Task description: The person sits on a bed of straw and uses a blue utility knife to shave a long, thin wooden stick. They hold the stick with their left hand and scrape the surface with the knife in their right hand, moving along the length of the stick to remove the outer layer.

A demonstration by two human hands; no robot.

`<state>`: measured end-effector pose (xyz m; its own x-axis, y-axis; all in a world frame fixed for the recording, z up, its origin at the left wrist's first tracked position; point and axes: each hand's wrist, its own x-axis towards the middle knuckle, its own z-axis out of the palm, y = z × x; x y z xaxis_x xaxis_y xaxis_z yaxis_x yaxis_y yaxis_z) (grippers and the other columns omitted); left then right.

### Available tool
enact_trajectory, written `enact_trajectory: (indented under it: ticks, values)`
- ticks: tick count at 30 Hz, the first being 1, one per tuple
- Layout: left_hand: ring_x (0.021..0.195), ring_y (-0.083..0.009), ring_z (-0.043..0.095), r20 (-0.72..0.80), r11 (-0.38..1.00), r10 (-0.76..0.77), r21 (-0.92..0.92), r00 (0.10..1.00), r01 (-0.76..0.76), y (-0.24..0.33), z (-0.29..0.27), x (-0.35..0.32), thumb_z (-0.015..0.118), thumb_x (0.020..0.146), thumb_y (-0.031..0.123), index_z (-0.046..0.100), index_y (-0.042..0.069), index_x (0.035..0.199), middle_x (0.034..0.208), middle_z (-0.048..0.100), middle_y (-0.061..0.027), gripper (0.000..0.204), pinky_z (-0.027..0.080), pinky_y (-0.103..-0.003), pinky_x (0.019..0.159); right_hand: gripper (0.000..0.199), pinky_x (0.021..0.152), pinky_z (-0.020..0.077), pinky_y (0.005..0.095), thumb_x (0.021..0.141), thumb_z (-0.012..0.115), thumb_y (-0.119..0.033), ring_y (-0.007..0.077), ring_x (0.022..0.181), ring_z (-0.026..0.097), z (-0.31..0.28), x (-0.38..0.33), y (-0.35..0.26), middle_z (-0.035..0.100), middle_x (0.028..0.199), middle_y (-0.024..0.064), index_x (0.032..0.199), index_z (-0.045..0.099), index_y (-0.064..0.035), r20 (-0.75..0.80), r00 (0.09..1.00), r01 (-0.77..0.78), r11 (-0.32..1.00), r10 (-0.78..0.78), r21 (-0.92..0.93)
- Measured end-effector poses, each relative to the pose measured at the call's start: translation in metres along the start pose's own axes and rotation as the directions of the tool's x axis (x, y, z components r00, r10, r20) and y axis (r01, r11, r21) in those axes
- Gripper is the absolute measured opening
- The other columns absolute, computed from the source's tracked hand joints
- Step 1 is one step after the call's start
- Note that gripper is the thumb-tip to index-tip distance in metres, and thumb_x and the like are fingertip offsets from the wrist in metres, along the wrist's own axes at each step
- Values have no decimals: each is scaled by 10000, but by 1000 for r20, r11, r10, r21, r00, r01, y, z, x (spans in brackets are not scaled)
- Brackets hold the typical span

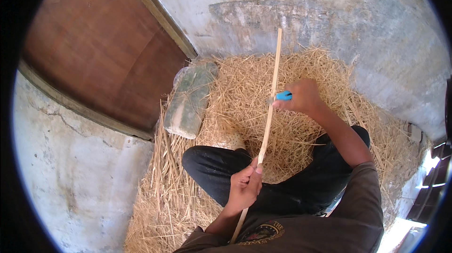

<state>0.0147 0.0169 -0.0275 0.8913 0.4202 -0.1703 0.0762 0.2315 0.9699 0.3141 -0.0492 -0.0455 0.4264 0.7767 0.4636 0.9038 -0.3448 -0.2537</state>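
Observation:
A long, pale strip of split bamboo [275,69] runs from my lap up toward the wall, bending slightly near my grip. My left hand [245,186] is closed around its lower part, thumb pressed along it. The strip's bottom end passes under my forearm against my shirt. Farther up, my right hand [301,96] is closed on a blue-handled knife [284,95]. Its small blade meets the strip's right side and is partly hidden, so its exact shape cannot be made out.
Thin shavings [296,128] pile up around my crossed legs [214,166]. A grey-green slab-like block [189,102] lies at the left, by a brown door panel [103,50] in a wooden frame. Longer strips [174,173] lie below the block. A stained wall [320,12] stands ahead.

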Motion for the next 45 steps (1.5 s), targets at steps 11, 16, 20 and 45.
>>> enact_trajectory:
  ticks: [11,16,20,45]
  values:
    - [459,-11,372,26,999,-17,49,1000,16,-1,-1,-15,482,975,111,458,24,1342,568,423,59,377,305,-172,421,769,373,322,333,644,423,-884,190,370,423,4,5,28,365,432,15,490,399,-130,-127,968,210,976,-216,-62]
    - [465,-6,368,13,997,-55,51,998,54,-2,-1,-20,491,973,120,460,31,1342,574,422,65,381,305,-171,424,772,384,342,313,657,398,-888,155,380,424,5,13,49,387,438,6,512,422,-129,-59,996,65,989,-73,-135]
    - [471,-3,364,-8,994,-95,61,995,95,-5,1,-29,495,971,117,469,43,1340,571,421,72,378,304,-171,430,705,417,364,314,805,380,-774,139,470,497,8,27,75,507,527,-4,654,559,-109,1,963,-263,947,268,-185]
    - [409,-24,339,-25,999,26,23,999,-25,-3,2,-7,462,981,123,495,-5,1300,502,412,37,345,269,-193,406,709,398,380,357,732,497,-779,238,384,493,-21,-16,-15,425,408,53,494,512,-111,128,990,-65,997,58,49]
